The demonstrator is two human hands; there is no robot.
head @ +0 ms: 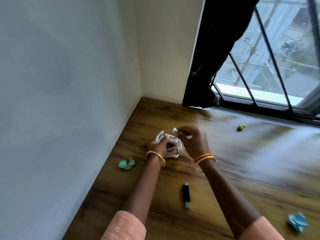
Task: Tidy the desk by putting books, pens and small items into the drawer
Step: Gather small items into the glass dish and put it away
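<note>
1. The wooden desk carries everything; no drawer shows anywhere, so where things must go cannot be told
2. Both hands meet at a clear glass dish resting on the desk near the wall corner; I judge the step is gathering small items there
3. The left hand curls over the dish's near rim and holds it; keep it steady and lift from beneath, since glass is heavy and slippery
4. The right hand pinches a small white piece at the far rim; blur hides what it is
5. A black USB stick lies near, between the forearms
6. Crumpled papers, green, blue and yellow-green, lie well apart, awaiting collection
</note>
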